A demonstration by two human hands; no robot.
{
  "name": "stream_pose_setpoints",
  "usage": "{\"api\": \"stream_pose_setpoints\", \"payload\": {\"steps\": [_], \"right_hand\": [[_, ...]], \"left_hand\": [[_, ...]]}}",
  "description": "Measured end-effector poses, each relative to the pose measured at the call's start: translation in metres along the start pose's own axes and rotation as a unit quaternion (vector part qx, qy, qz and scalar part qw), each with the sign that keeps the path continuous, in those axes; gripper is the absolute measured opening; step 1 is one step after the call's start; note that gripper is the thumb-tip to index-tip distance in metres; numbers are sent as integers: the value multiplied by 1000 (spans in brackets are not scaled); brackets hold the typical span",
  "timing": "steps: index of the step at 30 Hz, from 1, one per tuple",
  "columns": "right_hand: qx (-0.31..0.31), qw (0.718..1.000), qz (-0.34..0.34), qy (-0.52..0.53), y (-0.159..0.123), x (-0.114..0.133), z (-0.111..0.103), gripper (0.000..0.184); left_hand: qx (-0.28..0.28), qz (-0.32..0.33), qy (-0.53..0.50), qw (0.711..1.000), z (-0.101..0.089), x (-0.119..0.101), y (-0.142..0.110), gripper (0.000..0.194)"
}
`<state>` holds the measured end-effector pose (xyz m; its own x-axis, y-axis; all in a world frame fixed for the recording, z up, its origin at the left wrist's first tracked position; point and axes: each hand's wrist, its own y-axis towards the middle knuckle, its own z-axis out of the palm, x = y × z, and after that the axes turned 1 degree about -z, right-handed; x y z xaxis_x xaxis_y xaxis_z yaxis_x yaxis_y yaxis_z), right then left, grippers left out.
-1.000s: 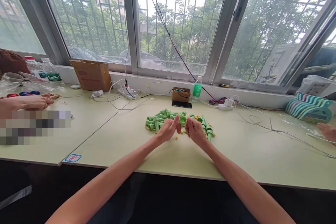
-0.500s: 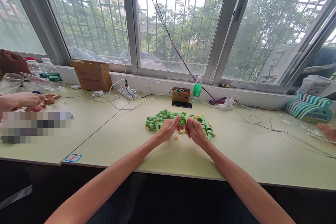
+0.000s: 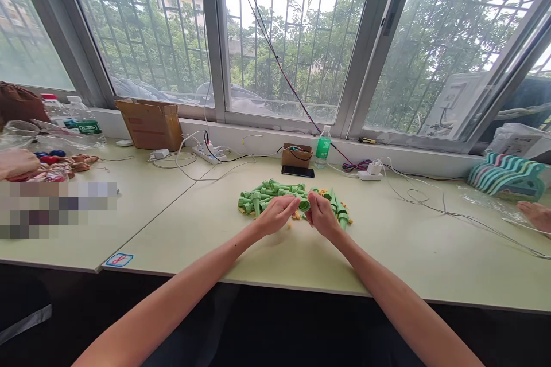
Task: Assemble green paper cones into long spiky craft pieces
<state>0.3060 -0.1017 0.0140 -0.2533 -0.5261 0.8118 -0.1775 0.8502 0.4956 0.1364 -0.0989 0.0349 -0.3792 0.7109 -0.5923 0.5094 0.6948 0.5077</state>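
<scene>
"What are the hands doing?"
"The right hand (image 3: 322, 215) is gripping a green plastic tube (image 3: 304, 205), round end toward us. The left hand (image 3: 276, 214) curls close beside it; whether it grips, I can't tell."
"Beyond?"
"Green tapered spikes (image 3: 256, 202) heaped on the table (image 3: 284, 261), then a phone (image 3: 298, 172)."

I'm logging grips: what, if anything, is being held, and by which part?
A green piece, at its round end, with the right hand's fingers on its side. Whether the left hand also grips it cannot be told.
</scene>
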Motion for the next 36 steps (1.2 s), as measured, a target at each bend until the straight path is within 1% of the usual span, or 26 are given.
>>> {"api": "stream_pose_setpoints", "payload": {"steps": [3,6,12,18,20,26,32,36], "right_hand": [[-5,1000,16,-4,1,2,-1,49],[-11,1000,29,1,1,6,-1,50],[-13,1000,25,-6,0,7,-2,49],[-15,1000,1,-26,1,3,-3,49],[-13,999,-5,-31,1,3,-3,50],[-12,999,8,-34,1,2,-2,57],[-17,999,8,-36,2,1,-1,54],[-19,999,0,-46,2,2,0,52]], "left_hand": [[-3,9,14,1000,-1,-3,0,49],[-4,4,-6,1000,-1,-5,0,40],[2,13,-28,1000,1,-3,-1,31],[-3,29,-27,999,4,5,-2,33],[-20,34,-22,999,6,9,-1,35],[-20,58,-4,998,7,12,-1,34],[-37,56,11,998,8,11,0,32],[-61,30,23,997,10,10,1,32]]}}
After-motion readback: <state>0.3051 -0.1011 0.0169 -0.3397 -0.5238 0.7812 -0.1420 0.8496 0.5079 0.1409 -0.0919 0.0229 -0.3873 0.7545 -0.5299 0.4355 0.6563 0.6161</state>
